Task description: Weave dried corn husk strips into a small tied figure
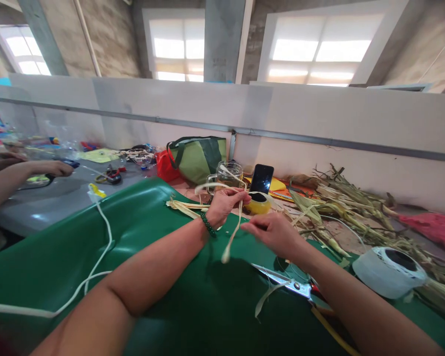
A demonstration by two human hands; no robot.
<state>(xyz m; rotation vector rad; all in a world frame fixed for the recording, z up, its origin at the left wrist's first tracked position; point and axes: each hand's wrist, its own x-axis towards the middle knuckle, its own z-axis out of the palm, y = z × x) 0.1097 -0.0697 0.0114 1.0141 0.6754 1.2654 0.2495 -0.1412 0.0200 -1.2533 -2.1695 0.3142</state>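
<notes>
Over the green mat [207, 306], my left hand [226, 205] pinches thin, pale strips of dried corn husk [234, 235]. One strip hangs down to a rounded, knob-like end, and others curl up above the fingers. Just right of the hanging strip is my right hand [276, 235], thumb and fingers pressed together; whatever is in that pinch is too small to make out. Below it lie open-bladed scissors [282, 281] with a curled husk scrap [265, 299] and fine thread beside them. A bundle of pale husk strips [183, 206] rests behind my left wrist.
Behind my hands stand a glass mug [230, 171], a phone [262, 179] and a yellow tape roll [258, 204]. Dried husks [333, 198] pile up at right, near a white spool [387, 277]. A white cord [106, 237] crosses the mat. Another person's hand [61, 169] is at left.
</notes>
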